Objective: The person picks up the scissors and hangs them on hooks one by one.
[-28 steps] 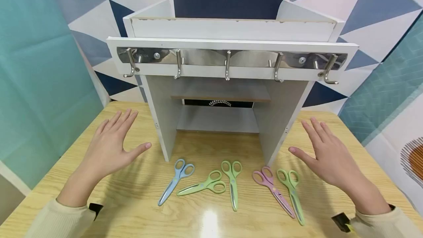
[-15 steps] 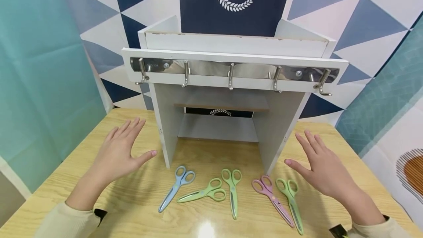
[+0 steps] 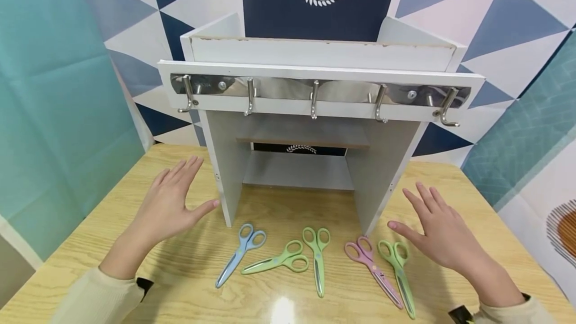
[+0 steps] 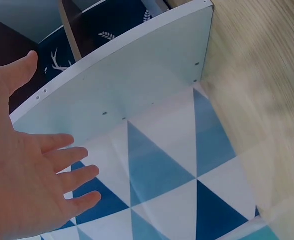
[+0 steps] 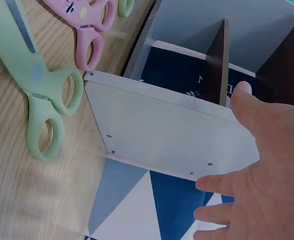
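My left hand (image 3: 168,206) hovers over the table left of a white shelf unit (image 3: 310,164), fingers straight and thumb apart, holding nothing. On the other side my right hand (image 3: 443,229) is held the same way, beside the unit's right panel. Several scissors lie on the table between the hands: blue scissors (image 3: 241,254) nearest the left hand, slanted green scissors (image 3: 281,259), upright green scissors (image 3: 317,259), pink scissors (image 3: 372,269), and another pair of green scissors (image 3: 398,274) nearest the right hand. In the right wrist view, the green scissors (image 5: 42,95) lie clear of that hand.
A metal rail with several hooks (image 3: 313,99) runs across the unit's front top. Triangle-patterned cloth (image 3: 130,9) hangs behind, and a teal cloth (image 3: 58,89) hangs at left. The wooden table (image 3: 189,294) extends in front of the unit.
The head view has shifted a little. My left hand has moved slightly right, towards the shelf unit. The right hand stays about where it was, and the scissors have not moved.
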The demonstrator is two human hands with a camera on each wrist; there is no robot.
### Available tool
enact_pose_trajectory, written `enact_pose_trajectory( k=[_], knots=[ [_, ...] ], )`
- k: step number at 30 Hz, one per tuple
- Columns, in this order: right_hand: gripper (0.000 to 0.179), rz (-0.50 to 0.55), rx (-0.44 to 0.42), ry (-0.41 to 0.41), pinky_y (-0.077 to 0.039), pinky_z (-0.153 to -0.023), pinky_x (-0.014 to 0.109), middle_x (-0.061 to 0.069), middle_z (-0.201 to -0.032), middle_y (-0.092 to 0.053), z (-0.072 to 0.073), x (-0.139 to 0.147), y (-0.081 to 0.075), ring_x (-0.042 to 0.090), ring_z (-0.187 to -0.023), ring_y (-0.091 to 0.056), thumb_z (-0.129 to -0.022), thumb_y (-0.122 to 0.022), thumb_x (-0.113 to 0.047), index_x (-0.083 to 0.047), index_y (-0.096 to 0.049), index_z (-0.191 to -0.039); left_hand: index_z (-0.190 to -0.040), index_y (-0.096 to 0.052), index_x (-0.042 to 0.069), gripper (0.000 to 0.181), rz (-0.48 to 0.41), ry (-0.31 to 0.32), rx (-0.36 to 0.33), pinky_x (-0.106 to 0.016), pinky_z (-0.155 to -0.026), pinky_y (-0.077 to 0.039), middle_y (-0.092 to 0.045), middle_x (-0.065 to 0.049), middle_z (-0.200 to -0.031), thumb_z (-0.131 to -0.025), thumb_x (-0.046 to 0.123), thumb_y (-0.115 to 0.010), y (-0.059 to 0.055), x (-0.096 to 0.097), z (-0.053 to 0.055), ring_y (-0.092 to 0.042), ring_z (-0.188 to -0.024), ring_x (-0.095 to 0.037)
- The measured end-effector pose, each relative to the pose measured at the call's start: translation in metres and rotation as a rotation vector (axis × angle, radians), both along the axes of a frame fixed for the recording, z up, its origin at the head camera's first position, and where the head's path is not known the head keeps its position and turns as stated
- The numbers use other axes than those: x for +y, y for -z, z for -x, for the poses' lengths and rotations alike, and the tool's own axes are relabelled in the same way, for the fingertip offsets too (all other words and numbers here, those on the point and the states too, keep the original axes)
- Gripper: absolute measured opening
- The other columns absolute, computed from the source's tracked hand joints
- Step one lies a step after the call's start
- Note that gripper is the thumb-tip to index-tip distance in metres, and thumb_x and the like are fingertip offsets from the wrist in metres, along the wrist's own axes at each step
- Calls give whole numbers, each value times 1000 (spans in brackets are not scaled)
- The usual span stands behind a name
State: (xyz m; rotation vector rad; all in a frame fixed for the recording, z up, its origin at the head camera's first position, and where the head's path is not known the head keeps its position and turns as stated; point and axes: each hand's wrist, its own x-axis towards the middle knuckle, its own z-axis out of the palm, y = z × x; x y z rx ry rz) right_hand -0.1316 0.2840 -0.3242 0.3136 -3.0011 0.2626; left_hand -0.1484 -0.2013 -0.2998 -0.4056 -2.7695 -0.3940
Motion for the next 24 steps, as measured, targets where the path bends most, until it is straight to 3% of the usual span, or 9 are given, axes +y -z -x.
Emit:
enact_pose_trajectory(
  k=[19,24],
  knots=[
    [91,-7,-22,-8,-28,-96,79,32,-154,-21,-3,4,13,57,-140,-16,-85,-59,-61,0,-32,-147,-151,-21,-1,83,-157,9,-1,-63,-110,-34,-38,-27,-150,-91,41,-60,5,15,10,-39,-136,-47],
    [93,-2,-20,-9,-29,-96,79,32,-153,-23,-6,4,14,57,-140,-17,-83,-63,-59,0,-31,-147,-151,-22,0,77,-253,14,-20,-60,-110,-37,-37,-24,-151,-94,39,-56,1,21,15,-39,-138,-43]
  ],
)
